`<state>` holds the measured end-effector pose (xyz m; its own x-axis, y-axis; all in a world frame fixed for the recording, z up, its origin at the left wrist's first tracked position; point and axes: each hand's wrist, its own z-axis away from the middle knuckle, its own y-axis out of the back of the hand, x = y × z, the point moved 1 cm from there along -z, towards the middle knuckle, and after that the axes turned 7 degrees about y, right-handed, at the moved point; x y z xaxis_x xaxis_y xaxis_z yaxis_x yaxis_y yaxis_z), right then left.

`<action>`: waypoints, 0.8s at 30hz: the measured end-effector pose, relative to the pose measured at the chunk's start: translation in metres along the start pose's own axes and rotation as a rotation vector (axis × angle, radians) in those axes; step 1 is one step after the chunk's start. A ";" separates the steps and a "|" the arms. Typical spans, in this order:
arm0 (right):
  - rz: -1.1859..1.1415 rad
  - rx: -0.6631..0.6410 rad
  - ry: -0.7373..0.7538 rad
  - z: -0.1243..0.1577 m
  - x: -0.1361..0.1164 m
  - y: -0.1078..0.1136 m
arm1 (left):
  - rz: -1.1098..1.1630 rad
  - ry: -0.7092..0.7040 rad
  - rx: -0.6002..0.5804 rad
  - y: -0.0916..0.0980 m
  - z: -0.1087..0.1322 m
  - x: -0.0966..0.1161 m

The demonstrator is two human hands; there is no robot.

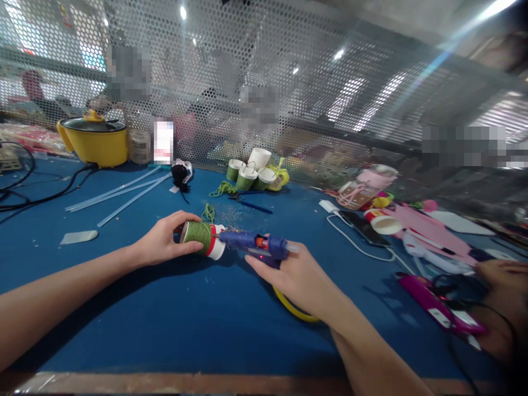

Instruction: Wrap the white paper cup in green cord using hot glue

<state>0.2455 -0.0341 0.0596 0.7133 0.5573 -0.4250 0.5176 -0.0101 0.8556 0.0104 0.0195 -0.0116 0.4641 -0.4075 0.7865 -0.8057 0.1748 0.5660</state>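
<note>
My left hand (175, 239) is closed around a paper cup (216, 250) lying on its side, its rim end white and red. Green yarn (193, 237) is wound round the part near my fingers, and a loose green strand (209, 213) trails behind it. My right hand (295, 275) grips a blue glue gun (256, 245), which has a small red light lit and a clear glue stick at its rear. The gun's nozzle is at the red band beside the yarn; whether it touches cannot be made out. A yellow curved thing (295, 308) shows under my right wrist.
Behind stand several green-wrapped cups (247, 179) and blue-handled pliers (251, 205). Clear glue sticks (124, 190) and a yellow pot (97, 143) are at left. A phone (365, 228) with a white cable, a magenta device (439, 305) and another person's hand (503, 275) are at right.
</note>
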 end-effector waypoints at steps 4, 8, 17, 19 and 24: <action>-0.037 0.008 -0.013 -0.003 0.002 -0.001 | -0.028 -0.051 0.000 0.000 0.001 0.001; -0.061 0.027 -0.012 -0.007 0.003 -0.001 | -0.058 -0.114 -0.001 0.001 0.002 0.003; -0.084 -0.004 -0.003 -0.003 0.001 0.002 | -0.120 -0.161 0.007 0.002 0.003 0.008; -0.088 -0.013 0.004 -0.003 0.000 0.002 | -0.127 -0.166 0.013 0.002 0.003 0.008; -0.061 0.013 -0.019 -0.008 0.000 0.002 | -0.125 -0.220 0.003 0.002 0.003 0.008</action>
<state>0.2428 -0.0273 0.0635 0.6895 0.5410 -0.4817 0.5661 0.0124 0.8242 0.0110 0.0139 -0.0052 0.4688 -0.6113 0.6376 -0.7484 0.1085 0.6543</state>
